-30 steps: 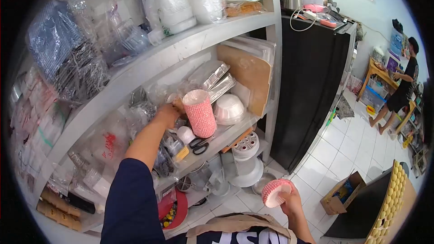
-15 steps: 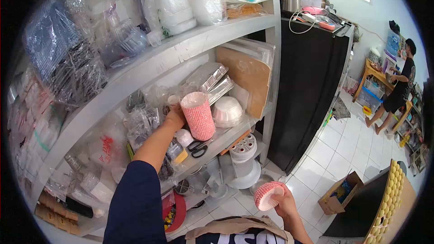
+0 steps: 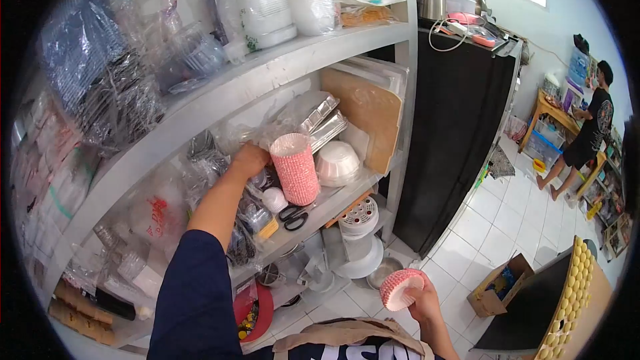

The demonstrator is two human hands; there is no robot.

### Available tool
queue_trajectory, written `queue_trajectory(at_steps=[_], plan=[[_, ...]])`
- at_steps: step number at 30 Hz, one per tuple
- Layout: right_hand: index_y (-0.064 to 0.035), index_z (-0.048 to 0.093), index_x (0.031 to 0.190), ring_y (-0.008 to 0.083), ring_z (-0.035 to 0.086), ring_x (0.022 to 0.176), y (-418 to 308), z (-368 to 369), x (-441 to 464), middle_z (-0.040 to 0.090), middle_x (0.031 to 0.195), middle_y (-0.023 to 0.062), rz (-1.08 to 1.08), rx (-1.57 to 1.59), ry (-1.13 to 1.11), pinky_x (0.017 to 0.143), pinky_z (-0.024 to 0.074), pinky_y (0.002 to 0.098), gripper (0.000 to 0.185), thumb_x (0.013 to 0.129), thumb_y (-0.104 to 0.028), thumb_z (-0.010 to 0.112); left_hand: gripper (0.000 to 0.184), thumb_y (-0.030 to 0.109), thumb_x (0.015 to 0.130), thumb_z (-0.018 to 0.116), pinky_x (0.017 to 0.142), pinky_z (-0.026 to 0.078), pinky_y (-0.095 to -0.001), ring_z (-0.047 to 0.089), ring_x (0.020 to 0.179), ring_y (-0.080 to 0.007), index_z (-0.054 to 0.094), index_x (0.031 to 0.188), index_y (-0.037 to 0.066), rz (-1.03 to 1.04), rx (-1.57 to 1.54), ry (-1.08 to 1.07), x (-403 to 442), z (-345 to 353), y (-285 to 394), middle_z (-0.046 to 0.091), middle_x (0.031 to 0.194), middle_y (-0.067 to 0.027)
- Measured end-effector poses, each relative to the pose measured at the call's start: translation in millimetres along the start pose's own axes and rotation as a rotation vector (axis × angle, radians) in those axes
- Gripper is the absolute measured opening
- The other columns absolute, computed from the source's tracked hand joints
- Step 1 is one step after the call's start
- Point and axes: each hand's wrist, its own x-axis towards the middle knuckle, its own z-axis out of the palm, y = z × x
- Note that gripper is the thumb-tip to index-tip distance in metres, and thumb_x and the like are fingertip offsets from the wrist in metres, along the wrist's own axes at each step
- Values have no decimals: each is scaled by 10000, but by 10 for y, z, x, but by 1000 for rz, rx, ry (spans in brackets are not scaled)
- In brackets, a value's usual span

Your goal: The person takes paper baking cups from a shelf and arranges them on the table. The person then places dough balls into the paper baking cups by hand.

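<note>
You already have a short stack of pink paper cups off the shelf, below and to the right of the tall pink stack, while nothing shows as taken out on the other side yet. Your right hand grips those cups, thumb inside the rim; your left hand reaches just left of the tall stack, near clear bags, fingers hidden, so whether it grasps anything can't be told.

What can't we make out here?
Head view:
What the left hand touches: hidden by the hand itself.
Part of the right hand: hidden behind the pink paper cups it holds.
What fills the cardboard box: too small.
Lower end of the yellow pieces: cut off by the bottom edge.
</note>
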Motion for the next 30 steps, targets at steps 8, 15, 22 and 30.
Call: queue_trajectory(at_steps=[8,15,22,30], plan=[[-16,494,1198,257,624,954,55,103,28,611,1062,127,43,-43,-31,840,525,383,530,695,151,513,299,156,868,514,874,483,-431,515,1148,-295,598,1151,112,-374,-102,100,-98,137,-24,563,1168,-88],[-18,504,1188,251,624,953,57,97,45,613,1065,121,35,-5,-57,839,526,377,516,700,149,514,263,104,824,554,858,508,-420,511,1128,-314,623,1078,96,-434,-202,182,-171,49,-123,542,1162,-95],[-17,504,1183,246,626,952,58,80,74,616,1060,116,-2,-21,-103,841,526,375,498,710,140,520,221,56,788,544,862,497,-419,514,1096,-316,626,993,67,-453,-217,451,-387,-469,-148,553,1128,-102],[-18,509,1174,242,626,952,70,247,76,618,1050,113,66,-51,-167,844,523,373,481,716,129,527,188,28,792,537,887,453,-405,524,1023,-305,637,951,27,-345,-279,1046,-1020,-707,194,558,1217,-102]])
